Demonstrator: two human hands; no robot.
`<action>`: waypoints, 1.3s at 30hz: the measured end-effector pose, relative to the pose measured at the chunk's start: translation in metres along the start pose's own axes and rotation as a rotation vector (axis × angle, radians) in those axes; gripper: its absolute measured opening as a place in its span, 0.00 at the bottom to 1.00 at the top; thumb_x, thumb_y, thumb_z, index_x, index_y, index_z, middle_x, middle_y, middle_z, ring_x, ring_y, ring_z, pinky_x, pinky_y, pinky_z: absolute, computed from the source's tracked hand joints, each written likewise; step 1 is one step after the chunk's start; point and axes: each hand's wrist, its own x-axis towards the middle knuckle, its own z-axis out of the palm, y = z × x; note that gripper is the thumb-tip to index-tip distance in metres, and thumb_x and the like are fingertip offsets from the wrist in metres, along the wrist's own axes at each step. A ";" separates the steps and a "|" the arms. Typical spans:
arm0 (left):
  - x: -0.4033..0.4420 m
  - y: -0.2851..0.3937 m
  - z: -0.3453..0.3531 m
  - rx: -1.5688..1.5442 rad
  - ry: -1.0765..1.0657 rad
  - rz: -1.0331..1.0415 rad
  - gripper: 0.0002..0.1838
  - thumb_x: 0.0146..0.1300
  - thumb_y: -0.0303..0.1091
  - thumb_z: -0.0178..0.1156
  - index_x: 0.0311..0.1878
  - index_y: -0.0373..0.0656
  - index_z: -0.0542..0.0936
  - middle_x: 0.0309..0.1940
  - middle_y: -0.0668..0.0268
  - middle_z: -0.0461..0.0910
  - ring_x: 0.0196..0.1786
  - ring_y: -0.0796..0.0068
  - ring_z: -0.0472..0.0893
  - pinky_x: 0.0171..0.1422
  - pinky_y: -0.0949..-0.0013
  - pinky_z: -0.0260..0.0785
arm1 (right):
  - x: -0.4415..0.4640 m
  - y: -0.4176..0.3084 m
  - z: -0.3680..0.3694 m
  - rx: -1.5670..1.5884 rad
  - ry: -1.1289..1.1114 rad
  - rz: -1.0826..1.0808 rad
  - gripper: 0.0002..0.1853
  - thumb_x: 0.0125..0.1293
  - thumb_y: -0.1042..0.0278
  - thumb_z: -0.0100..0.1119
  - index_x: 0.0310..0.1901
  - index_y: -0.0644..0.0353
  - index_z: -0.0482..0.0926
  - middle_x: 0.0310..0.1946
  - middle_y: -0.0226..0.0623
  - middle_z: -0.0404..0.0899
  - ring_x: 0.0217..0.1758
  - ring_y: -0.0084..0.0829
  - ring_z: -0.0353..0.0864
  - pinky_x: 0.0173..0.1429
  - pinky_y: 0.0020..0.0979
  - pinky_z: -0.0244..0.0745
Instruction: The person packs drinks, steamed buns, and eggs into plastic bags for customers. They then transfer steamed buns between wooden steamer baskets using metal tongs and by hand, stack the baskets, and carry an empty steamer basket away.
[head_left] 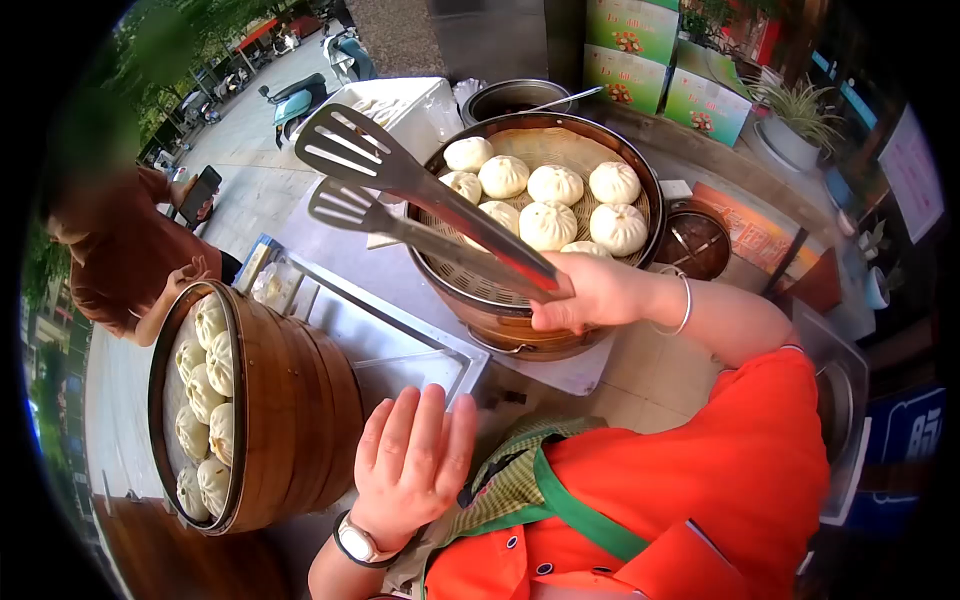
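My right hand [592, 290] grips a pair of food tongs [455, 212] by the hinge end. Their two slotted blades point up and left, apart, with nothing between them. Behind the tongs stands a round steamer [652, 190] with several white steamed buns [555, 185] on its woven liner; the tongs hide part of it. My left hand [415, 450], with a white watch on the wrist, is raised with fingers stretched out and holds nothing. Left of it rises a tall stack of bamboo steamers [290, 410], its top tier holding several pleated buns [205, 392].
A metal tray [400, 340] lies between the steamers. Behind are a white foam box [425, 115] and a dark pot [520, 98] with a utensil. At left, a person [140, 250] holds a phone [201, 195]. Green boxes [627, 75] and a potted plant [790, 140] stand at back right.
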 end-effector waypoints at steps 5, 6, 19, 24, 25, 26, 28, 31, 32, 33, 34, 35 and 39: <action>-0.017 0.009 0.028 -0.016 -0.144 -0.200 0.13 0.55 0.24 0.56 0.46 0.36 0.76 0.45 0.56 0.74 0.45 0.60 0.76 0.45 0.62 0.71 | -0.074 0.020 -0.156 -1.143 0.791 0.163 0.32 0.57 0.41 0.56 0.52 0.62 0.69 0.41 0.51 0.77 0.46 0.44 0.77 0.48 0.37 0.71; -0.027 0.011 0.032 -0.031 -0.184 -0.271 0.14 0.54 0.24 0.56 0.46 0.37 0.76 0.46 0.56 0.74 0.46 0.58 0.75 0.47 0.60 0.70 | -0.091 0.022 -0.174 -1.214 0.768 0.229 0.31 0.56 0.41 0.56 0.51 0.61 0.70 0.39 0.50 0.77 0.44 0.46 0.77 0.46 0.38 0.71; -0.025 0.029 0.074 -0.258 -0.305 -0.486 0.17 0.49 0.23 0.58 0.45 0.38 0.76 0.45 0.58 0.74 0.48 0.56 0.74 0.50 0.58 0.67 | -0.116 0.014 -0.186 -1.615 0.524 0.475 0.25 0.55 0.41 0.55 0.33 0.61 0.73 0.22 0.41 0.76 0.28 0.42 0.77 0.31 0.39 0.71; -0.023 0.026 0.078 -0.272 -0.299 -0.479 0.15 0.49 0.23 0.58 0.44 0.38 0.77 0.44 0.58 0.74 0.47 0.56 0.74 0.49 0.58 0.67 | -0.134 0.031 -0.228 -0.543 0.588 0.649 0.26 0.66 0.42 0.42 0.34 0.62 0.75 0.16 0.27 0.68 0.12 0.16 0.63 0.16 0.22 0.59; -0.025 0.025 0.077 -0.277 -0.304 -0.479 0.16 0.49 0.23 0.58 0.44 0.39 0.77 0.44 0.58 0.74 0.47 0.57 0.74 0.49 0.59 0.67 | -0.136 0.036 -0.226 -0.550 0.583 0.642 0.26 0.66 0.42 0.42 0.34 0.62 0.75 0.16 0.27 0.68 0.12 0.16 0.63 0.16 0.22 0.59; -0.026 0.024 0.076 -0.280 -0.308 -0.483 0.16 0.48 0.23 0.59 0.44 0.40 0.77 0.44 0.59 0.74 0.47 0.57 0.74 0.48 0.59 0.67 | -0.139 0.045 -0.227 -0.303 0.631 0.593 0.25 0.67 0.43 0.42 0.36 0.61 0.75 0.16 0.26 0.67 0.11 0.13 0.60 0.14 0.19 0.55; -0.030 0.021 0.076 -0.294 -0.300 -0.490 0.16 0.48 0.23 0.59 0.44 0.40 0.77 0.44 0.59 0.74 0.47 0.58 0.74 0.48 0.60 0.68 | -0.127 0.038 -0.207 -0.019 0.716 0.506 0.23 0.68 0.45 0.41 0.40 0.60 0.74 0.15 0.23 0.65 0.10 0.09 0.55 0.12 0.14 0.48; -0.048 0.015 0.064 -0.325 -0.299 -0.541 0.17 0.48 0.25 0.59 0.44 0.42 0.77 0.43 0.61 0.74 0.46 0.61 0.75 0.46 0.62 0.68 | -0.090 0.030 -0.183 0.085 0.627 0.334 0.26 0.69 0.45 0.38 0.44 0.64 0.73 0.14 0.24 0.65 0.09 0.11 0.56 0.11 0.15 0.51; -0.053 0.014 0.057 -0.347 -0.274 -0.555 0.17 0.45 0.24 0.60 0.43 0.41 0.77 0.43 0.59 0.75 0.45 0.58 0.75 0.46 0.61 0.70 | -0.071 0.030 -0.178 0.116 0.514 0.237 0.27 0.69 0.44 0.37 0.45 0.64 0.73 0.13 0.25 0.66 0.08 0.11 0.57 0.10 0.15 0.52; -0.065 0.013 0.054 -0.359 -0.250 -0.554 0.18 0.46 0.25 0.61 0.44 0.42 0.76 0.43 0.59 0.74 0.45 0.58 0.75 0.46 0.62 0.70 | -0.047 0.022 -0.162 0.069 0.468 0.167 0.28 0.69 0.43 0.37 0.46 0.65 0.72 0.12 0.25 0.66 0.07 0.12 0.57 0.09 0.15 0.53; -0.072 0.013 0.044 -0.367 -0.247 -0.566 0.19 0.46 0.24 0.61 0.45 0.43 0.76 0.43 0.60 0.74 0.45 0.59 0.75 0.46 0.62 0.70 | -0.017 0.007 -0.143 0.046 0.377 0.135 0.28 0.69 0.43 0.38 0.46 0.65 0.72 0.12 0.25 0.66 0.07 0.11 0.57 0.10 0.14 0.53; -0.082 0.016 0.035 -0.350 -0.232 -0.599 0.18 0.45 0.25 0.61 0.44 0.43 0.76 0.44 0.61 0.74 0.45 0.60 0.76 0.45 0.62 0.70 | 0.009 -0.006 -0.119 0.024 0.311 0.107 0.28 0.68 0.43 0.38 0.46 0.65 0.73 0.12 0.25 0.66 0.07 0.11 0.57 0.11 0.14 0.53; -0.131 0.021 0.002 -0.282 -0.197 -0.699 0.16 0.46 0.25 0.60 0.43 0.42 0.77 0.42 0.61 0.74 0.44 0.62 0.76 0.43 0.63 0.71 | 0.134 -0.069 -0.015 -0.273 -0.003 -0.042 0.27 0.63 0.38 0.46 0.32 0.61 0.72 0.14 0.23 0.65 0.11 0.10 0.58 0.14 0.13 0.52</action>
